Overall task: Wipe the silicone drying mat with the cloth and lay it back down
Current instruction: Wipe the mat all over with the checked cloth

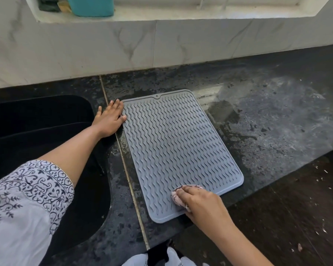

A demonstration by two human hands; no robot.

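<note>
A grey silicone drying mat (177,150) with wavy ridges lies flat on the black stone counter (267,121). My left hand (109,120) rests flat with straight fingers at the mat's far left corner, thumb touching its edge. My right hand (202,203) grips a bunched pinkish cloth (178,196) and presses it onto the mat's near edge. Most of the cloth is hidden under my fingers.
A black sink (37,131) lies left of the mat, under my left arm. A marble backsplash (161,45) rises behind the counter, with a teal container (90,5) on the ledge above. The counter's front edge runs near my right hand, dark floor (286,217) below.
</note>
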